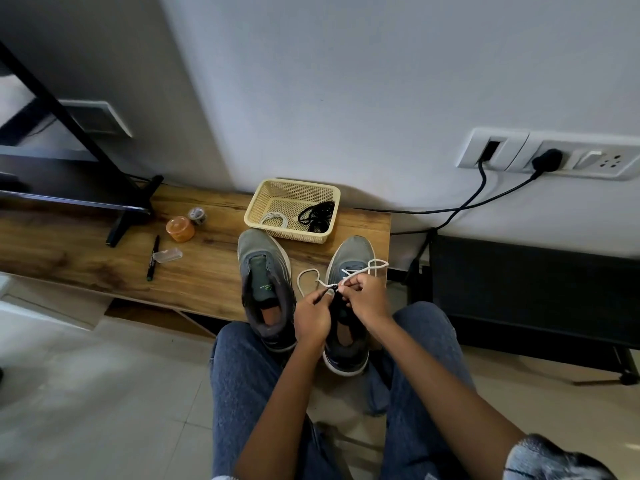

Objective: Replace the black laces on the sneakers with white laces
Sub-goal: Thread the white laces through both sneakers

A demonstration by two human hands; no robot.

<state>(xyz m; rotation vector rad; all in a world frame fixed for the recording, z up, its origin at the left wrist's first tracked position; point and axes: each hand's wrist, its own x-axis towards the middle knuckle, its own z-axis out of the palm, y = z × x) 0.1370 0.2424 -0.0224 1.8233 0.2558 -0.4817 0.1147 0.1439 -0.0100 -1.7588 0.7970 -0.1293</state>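
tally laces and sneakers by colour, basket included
White laces: 2, one in the basket at, one on the right sneaker at
Black laces: 1 bundle, strands uncountable
Grey sneakers: 2, the other at
Total: 5

Grey sneakers (266,271) side by side, white lace (308,271) half-threaded

Soft dim daylight, warped blurry edges

Bare wooden tabletop (207,265) lies open left of the left sneaker (265,289), up to the marker (153,258) and clear case (168,254). Behind this sneaker the basket (292,211) blocks the way; to its right, the right sneaker (349,306) leaves a narrow gap between.
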